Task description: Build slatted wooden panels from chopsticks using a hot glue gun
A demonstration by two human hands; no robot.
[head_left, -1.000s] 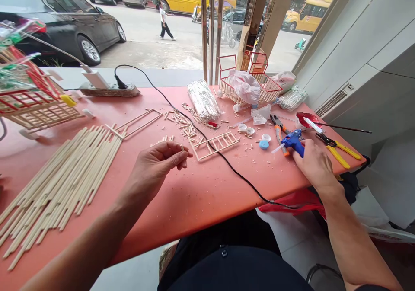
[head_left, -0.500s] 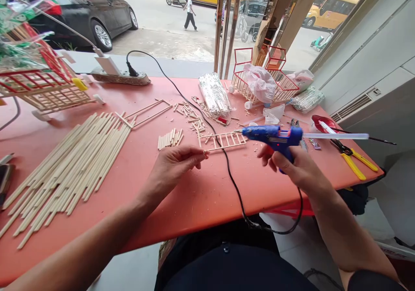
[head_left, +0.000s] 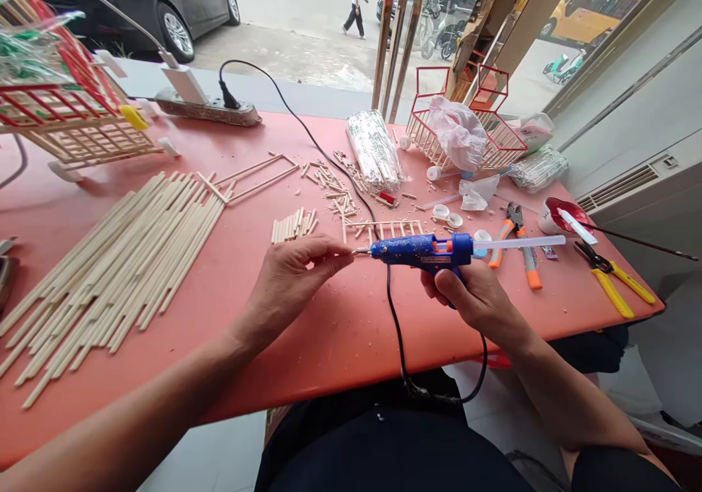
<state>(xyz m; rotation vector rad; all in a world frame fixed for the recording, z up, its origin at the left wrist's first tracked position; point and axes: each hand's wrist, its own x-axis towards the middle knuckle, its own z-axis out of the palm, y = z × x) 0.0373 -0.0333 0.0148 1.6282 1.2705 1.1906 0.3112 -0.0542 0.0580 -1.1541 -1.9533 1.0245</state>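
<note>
My left hand (head_left: 296, 269) is closed in a pinch on a small wooden stick (head_left: 355, 251), mostly hidden by the fingertips. Wrapped around the handle of a blue hot glue gun (head_left: 409, 249) is my right hand (head_left: 485, 294). The gun's nozzle points left and meets the left fingertips; whether it touches the stick is hard to tell. A clear glue stick (head_left: 521, 243) juts from its back. Just behind the gun lies a ladder-like wooden frame (head_left: 403, 227), partly covered. Short cut sticks (head_left: 295, 225) lie beyond my left hand.
Long wooden sticks (head_left: 121, 258) spread across the left of the red table (head_left: 246, 360). A black cord (head_left: 395, 331) loops below the gun. Pliers (head_left: 529, 251), yellow-handled cutters (head_left: 614, 280), a wrapped stick bundle (head_left: 374, 148) and a small wooden cart (head_left: 504, 145) stand right and behind.
My right hand has brought the glue gun left and slightly down, so its nozzle now meets my left fingertips. My left hand keeps its pinch. The view has shifted slightly.
</note>
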